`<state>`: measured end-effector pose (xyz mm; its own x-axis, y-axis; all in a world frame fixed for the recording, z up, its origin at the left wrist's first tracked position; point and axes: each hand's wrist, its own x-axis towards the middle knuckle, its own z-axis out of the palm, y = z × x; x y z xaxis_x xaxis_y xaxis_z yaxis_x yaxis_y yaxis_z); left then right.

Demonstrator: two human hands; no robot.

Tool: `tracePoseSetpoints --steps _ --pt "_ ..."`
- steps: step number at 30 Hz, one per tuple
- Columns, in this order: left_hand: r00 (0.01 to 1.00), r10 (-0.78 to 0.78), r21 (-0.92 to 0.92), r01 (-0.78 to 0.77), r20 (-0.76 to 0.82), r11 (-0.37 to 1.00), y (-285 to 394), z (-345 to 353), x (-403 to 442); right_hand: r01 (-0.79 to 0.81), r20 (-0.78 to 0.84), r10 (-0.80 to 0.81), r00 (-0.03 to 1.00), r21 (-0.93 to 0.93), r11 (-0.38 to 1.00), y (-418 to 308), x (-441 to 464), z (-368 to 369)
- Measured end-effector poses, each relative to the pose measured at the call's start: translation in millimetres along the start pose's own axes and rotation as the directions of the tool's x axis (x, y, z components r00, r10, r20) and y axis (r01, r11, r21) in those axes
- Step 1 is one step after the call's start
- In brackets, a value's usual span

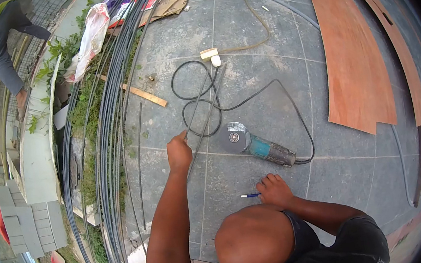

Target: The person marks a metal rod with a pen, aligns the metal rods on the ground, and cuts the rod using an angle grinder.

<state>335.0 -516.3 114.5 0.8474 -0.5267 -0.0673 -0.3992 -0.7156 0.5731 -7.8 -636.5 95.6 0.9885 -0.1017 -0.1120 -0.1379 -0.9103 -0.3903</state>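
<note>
My left hand (179, 152) is closed around a thin steel rod (198, 105), which slants up and away over the tiled floor. Beside it lies a second thin rod (203, 138). My right hand (274, 189) rests low near the floor with its fingers curled, and a blue-and-white pen (250, 195) sticks out from its left side. Just beyond that hand, an angle grinder (265, 148) with a teal and black body lies on its side, its disc toward the left. Its black cord (297, 110) runs to a white plug (215, 60) at a socket (208, 53).
A long bundle of steel bars (111, 91) runs along the left edge by plants. A wood strip (145, 95) lies near it. Brown plywood sheets (350, 46) and a grey hose (278, 1) are at right. Another person (5, 46) bends down at upper left.
</note>
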Motion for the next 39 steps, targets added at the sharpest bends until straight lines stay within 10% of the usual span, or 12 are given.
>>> tracePoseSetpoints --steps 8,17,23,39 --pt "0.971 0.124 -0.046 -0.136 -0.205 0.99 3.9 57.8 19.9 -0.089 -0.231 0.12 0.966 0.141 0.986 4.7 5.2 -43.9" --pt "0.989 -0.145 -0.005 0.145 0.037 0.989 -40.3 41.0 -22.3 -0.254 -0.414 0.309 0.856 0.182 0.95 45.8 23.0 -49.1" --pt "0.998 -0.049 0.015 0.049 0.029 0.999 -42.9 44.8 -14.2 -0.274 -0.504 0.33 0.799 0.184 0.944 45.1 22.7 -56.3" --pt "0.998 -0.048 -0.315 0.058 0.04 0.947 -57.1 50.2 -39.2 0.102 -0.024 -0.102 0.994 -0.028 0.994 -5.1 -10.7 26.4"
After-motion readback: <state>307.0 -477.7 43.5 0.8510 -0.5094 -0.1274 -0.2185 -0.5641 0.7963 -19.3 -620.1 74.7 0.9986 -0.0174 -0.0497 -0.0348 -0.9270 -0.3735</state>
